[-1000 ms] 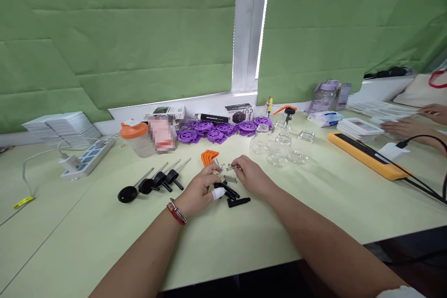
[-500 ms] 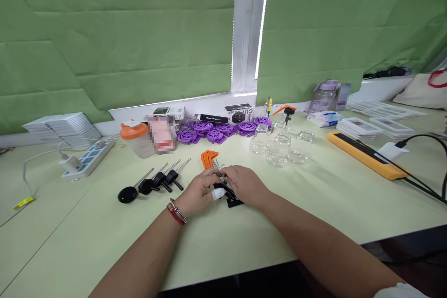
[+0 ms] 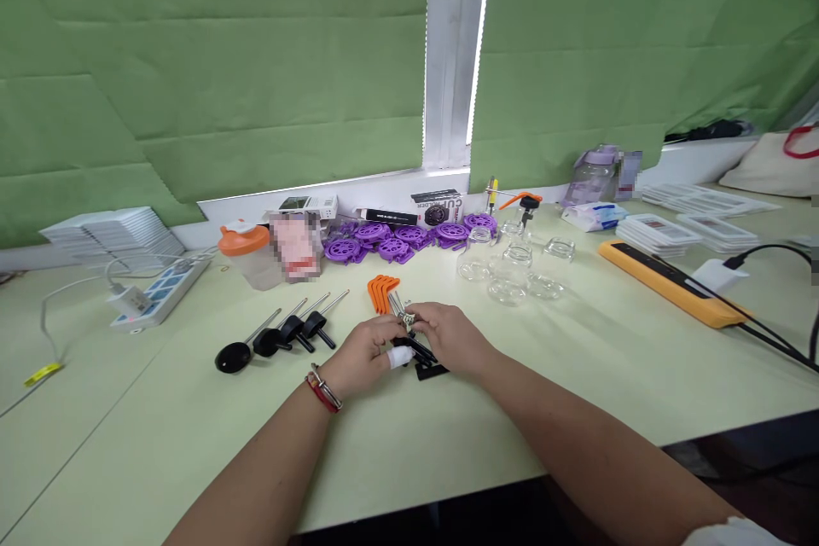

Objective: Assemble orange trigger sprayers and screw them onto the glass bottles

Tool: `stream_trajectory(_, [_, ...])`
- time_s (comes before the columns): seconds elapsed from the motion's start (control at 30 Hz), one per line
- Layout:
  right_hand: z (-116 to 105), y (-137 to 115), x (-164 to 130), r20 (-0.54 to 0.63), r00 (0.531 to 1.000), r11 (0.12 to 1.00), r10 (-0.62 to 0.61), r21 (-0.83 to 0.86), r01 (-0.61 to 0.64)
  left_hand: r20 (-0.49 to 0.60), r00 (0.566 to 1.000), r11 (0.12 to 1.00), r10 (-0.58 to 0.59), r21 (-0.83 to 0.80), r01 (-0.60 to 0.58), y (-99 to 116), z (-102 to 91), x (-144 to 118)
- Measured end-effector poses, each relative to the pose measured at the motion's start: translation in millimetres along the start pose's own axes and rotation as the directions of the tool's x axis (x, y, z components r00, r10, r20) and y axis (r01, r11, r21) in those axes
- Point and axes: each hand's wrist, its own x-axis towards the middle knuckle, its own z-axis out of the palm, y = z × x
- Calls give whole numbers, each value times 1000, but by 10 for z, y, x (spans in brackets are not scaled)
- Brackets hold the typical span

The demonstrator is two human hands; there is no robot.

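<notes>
Both hands meet over the middle of the pale green tabletop (image 3: 576, 375), fingertips pinched together on a small metal spring (image 3: 407, 320) held just above the surface between them. The left hand (image 3: 362, 354), with a red and silver bracelet (image 3: 323, 388) at the wrist and a white bandage on one finger, has its grip closed on the spring from the left; the right hand (image 3: 451, 339) has its grip closed on the same small piece from the right, so that the two sets of fingertips nearly touch. Right under the hands lie short black plastic parts (image 3: 430, 368), partly hidden by the fingers. Just beyond the hands sits a little stack of orange levers (image 3: 381, 288), touching a few thin metal rods. To the left, three black knobs with metal stems (image 3: 275, 338) lie in a row. Farther back are purple wheel-shaped parts (image 3: 397, 241), small clear glass jars (image 3: 512, 269), an orange-lidded shaker cup (image 3: 246, 252) and a white power strip (image 3: 157, 294). On the right, a long yellow-edged device (image 3: 665, 280) lies with a black cable beside it
</notes>
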Motion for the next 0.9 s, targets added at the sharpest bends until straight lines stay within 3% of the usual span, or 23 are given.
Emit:
stream_trajectory(0.17, [-28, 0, -25, 60, 998, 979, -10, 203, -2, -7, 1000, 1000, 3, -12, -3, -24, 0, -2])
stream_trajectory(0.4, [-97, -51, -59, 169, 985, 975, -22, 219, -16, 20, 999, 996, 32, -83, -30, 28, 4, -1])
stream_trajectory(0.77, [-119, -49, -53, 162, 987, 969, 2, 244, -42, 32, 999, 998, 30, -56, -28, 31, -12, 8])
stream_trajectory(0.9, [-100, 7, -41, 150, 988, 939, -33, 343, -21, 42, 999, 998, 28, -60, -26, 16, -15, 2])
